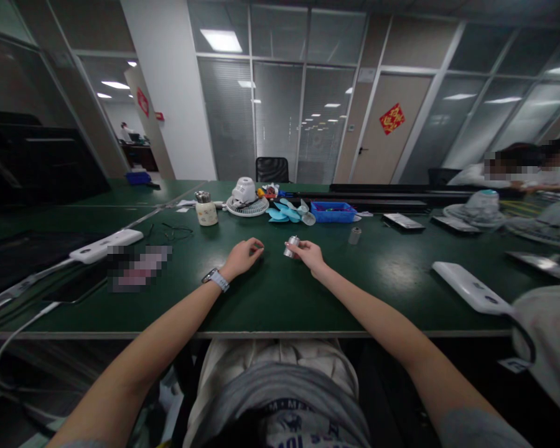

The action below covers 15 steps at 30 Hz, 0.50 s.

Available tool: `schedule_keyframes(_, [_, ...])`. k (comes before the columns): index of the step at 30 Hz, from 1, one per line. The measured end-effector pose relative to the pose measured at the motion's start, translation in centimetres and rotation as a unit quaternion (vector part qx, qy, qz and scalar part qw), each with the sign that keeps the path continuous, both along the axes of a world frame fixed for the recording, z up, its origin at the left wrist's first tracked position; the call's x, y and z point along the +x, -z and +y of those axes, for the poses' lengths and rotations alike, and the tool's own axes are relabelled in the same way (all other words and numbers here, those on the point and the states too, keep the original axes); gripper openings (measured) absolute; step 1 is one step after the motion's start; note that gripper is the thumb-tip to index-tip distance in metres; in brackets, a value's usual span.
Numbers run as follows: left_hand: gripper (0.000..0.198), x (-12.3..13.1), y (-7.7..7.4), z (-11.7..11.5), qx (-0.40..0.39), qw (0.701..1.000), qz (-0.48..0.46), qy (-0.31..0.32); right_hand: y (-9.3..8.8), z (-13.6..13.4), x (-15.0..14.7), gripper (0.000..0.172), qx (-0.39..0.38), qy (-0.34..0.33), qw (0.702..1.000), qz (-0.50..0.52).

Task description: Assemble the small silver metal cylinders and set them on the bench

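Observation:
My right hand (pixel 308 254) is closed on a small silver metal cylinder (pixel 291 245), held just above the green table (pixel 270 292). My left hand (pixel 245 254), with a watch on its wrist, rests on the table a little to the left, its fingers curled in a loose pinch; what it holds, if anything, is too small to see. A second small grey cylinder (pixel 354 235) stands on the table to the right of my right hand.
Behind my hands lie a white fan housing (pixel 245 196), light blue fan blades (pixel 287 213), a blue tray (pixel 333 211) and a small jar (pixel 206 209). White power strips lie at the left (pixel 106 245) and right (pixel 471 287). Other people sit at the far right.

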State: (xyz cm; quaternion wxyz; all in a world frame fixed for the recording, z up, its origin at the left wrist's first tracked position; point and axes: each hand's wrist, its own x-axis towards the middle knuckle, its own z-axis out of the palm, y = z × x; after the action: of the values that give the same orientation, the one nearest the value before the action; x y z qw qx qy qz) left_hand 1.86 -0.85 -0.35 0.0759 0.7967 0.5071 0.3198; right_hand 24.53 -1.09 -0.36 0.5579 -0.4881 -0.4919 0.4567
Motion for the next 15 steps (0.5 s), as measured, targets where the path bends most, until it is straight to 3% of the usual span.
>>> schedule_keyframes(4, [0.023, 0.1, -0.2, -0.2, 0.002, 1.000, -0.002, 0.000, -0.1, 1.3, 2.5, 0.048, 0.100, 0.073, 0.988, -0.094])
schedule_keyframes(8, [0.023, 0.1, -0.4, -0.3, -0.002, 1.000, -0.002, -0.002, -0.8, 2.8, 7.3, 0.048, 0.196, 0.287, 0.910, -0.225])
schedule_keyframes(12, [0.024, 0.1, -0.3, -0.3, -0.006, 1.000, -0.002, -0.002, -1.4, 3.8, 12.8, 0.045, 0.187, 0.478, 0.823, -0.244])
schedule_keyframes(15, [0.023, 0.1, -0.2, -0.2, -0.006, 1.000, -0.001, 0.002, -0.7, 4.3, 16.7, 0.042, 0.138, 0.527, 0.800, -0.251])
